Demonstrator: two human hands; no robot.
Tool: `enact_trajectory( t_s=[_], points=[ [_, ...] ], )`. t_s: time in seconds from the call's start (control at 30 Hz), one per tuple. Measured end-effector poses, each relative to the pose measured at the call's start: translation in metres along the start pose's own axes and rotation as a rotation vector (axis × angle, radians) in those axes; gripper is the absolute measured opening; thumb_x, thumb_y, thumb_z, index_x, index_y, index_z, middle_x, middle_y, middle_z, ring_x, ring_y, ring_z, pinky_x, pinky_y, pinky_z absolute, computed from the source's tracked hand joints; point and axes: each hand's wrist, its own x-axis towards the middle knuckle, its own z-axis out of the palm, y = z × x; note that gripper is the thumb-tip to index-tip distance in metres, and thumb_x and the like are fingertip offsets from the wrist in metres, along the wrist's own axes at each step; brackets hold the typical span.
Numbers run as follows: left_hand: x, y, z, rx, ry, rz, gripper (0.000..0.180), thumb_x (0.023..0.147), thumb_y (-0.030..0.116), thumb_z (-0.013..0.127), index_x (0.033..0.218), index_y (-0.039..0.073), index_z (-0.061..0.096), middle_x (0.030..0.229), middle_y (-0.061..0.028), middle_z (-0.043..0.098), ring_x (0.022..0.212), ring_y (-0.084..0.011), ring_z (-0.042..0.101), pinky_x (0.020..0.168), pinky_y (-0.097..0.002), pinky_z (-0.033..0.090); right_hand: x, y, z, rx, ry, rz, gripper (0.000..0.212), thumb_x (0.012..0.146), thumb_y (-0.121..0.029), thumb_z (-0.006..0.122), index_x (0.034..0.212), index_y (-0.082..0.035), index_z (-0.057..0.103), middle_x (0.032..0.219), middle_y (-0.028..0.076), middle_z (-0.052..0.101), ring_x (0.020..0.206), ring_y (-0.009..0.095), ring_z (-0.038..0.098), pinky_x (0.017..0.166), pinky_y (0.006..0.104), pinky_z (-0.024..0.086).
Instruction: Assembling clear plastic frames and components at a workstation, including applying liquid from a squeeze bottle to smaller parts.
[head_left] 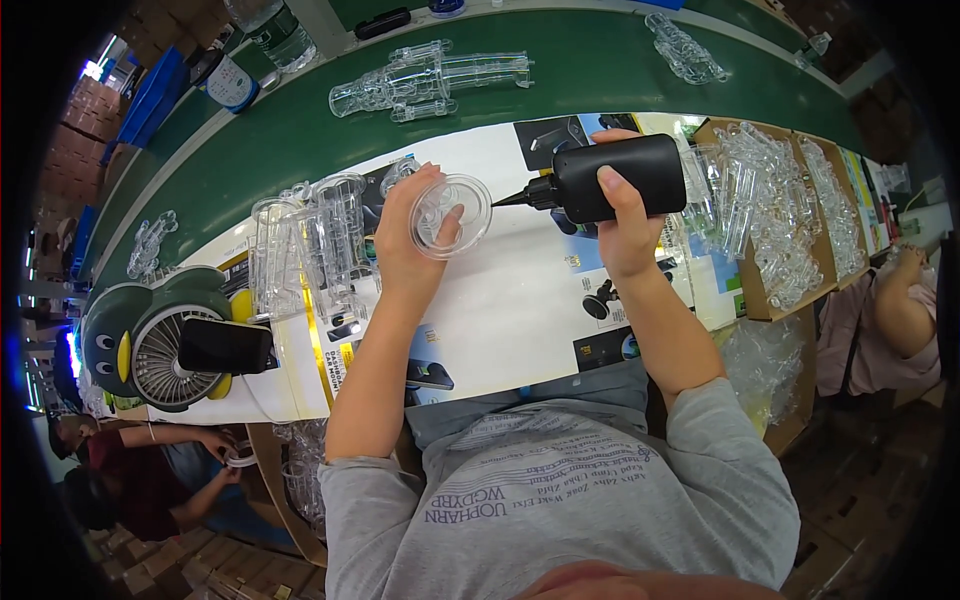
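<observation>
My left hand (400, 240) is closed around a clear round plastic part (478, 190), its circular rim turned toward the right. Through the clear material my left fingertip shows. In my right hand (630, 235) lies a black squeeze bottle (625, 180), tilted sideways with its narrow nozzle pointing left. The nozzle tip is at the right edge of the clear part's rim; whether it touches cannot be made out. Both hands are above a printed white sheet (520, 310) that covers the near part of the table.
Clear plastic tubes (290, 255) stand left of my hands, beside a penguin-shaped fan (165, 340) and a phone (225, 345). Cardboard boxes of clear parts (785, 220) are at right. A clear assembled piece (430, 82) lies on the green tabletop (590, 75). Other people sit on both sides.
</observation>
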Motion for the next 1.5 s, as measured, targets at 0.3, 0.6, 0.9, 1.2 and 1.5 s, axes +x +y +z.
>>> enact_trajectory(
  t_s=[0.3, 0.6, 0.9, 1.2, 1.5],
  points=[
    [0.0, 0.002, 0.002, -0.009, 0.026, 0.005, 0.037, 0.068, 0.003, 0.069, 0.103, 0.004, 0.056, 0.107, -0.0123, 0.057, 0.1, -0.0265, 0.056, 0.087, -0.0329, 0.043, 0.0, -0.001, -0.001, 0.015, 0.014, 0.02, 0.037, 0.071, -0.012, 0.058, 0.105, 0.001, 0.049, 0.104, 0.01, 0.052, 0.085, 0.015, 0.056, 0.071, 0.0265, 0.051],
    [0.001, 0.002, 0.002, -0.01, -0.012, 0.019, 0.036, 0.069, 0.004, 0.068, 0.103, 0.005, 0.057, 0.108, -0.0119, 0.057, 0.101, -0.0268, 0.055, 0.087, -0.0335, 0.042, 0.003, 0.001, -0.003, 0.044, 0.023, -0.015, 0.037, 0.072, -0.011, 0.058, 0.106, 0.0, 0.047, 0.106, 0.011, 0.052, 0.085, 0.015, 0.055, 0.072, 0.0272, 0.05],
    [0.001, 0.004, 0.001, 0.007, -0.057, 0.026, 0.035, 0.069, 0.004, 0.067, 0.103, 0.004, 0.057, 0.109, -0.0115, 0.057, 0.1, -0.0269, 0.054, 0.086, -0.0338, 0.042, 0.003, -0.001, -0.002, 0.04, 0.026, -0.02, 0.036, 0.072, -0.01, 0.057, 0.105, 0.0, 0.048, 0.107, 0.01, 0.052, 0.085, 0.015, 0.055, 0.073, 0.0272, 0.05],
    [0.002, 0.008, -0.002, 0.029, -0.122, 0.083, 0.034, 0.069, 0.005, 0.067, 0.101, 0.002, 0.057, 0.105, -0.0122, 0.056, 0.097, -0.0288, 0.053, 0.084, -0.0351, 0.043, 0.006, 0.003, -0.007, 0.011, 0.028, -0.078, 0.035, 0.072, -0.01, 0.057, 0.105, 0.0, 0.049, 0.107, 0.01, 0.052, 0.085, 0.014, 0.055, 0.073, 0.0269, 0.049],
    [0.0, 0.004, -0.006, 0.08, -0.218, 0.088, 0.038, 0.07, 0.005, 0.067, 0.105, 0.004, 0.054, 0.106, -0.0103, 0.057, 0.1, -0.0279, 0.052, 0.088, -0.0356, 0.039, 0.005, -0.003, -0.005, 0.039, 0.039, -0.035, 0.034, 0.072, -0.009, 0.057, 0.103, -0.001, 0.049, 0.105, 0.01, 0.053, 0.085, 0.014, 0.054, 0.074, 0.0266, 0.048]
  ],
)
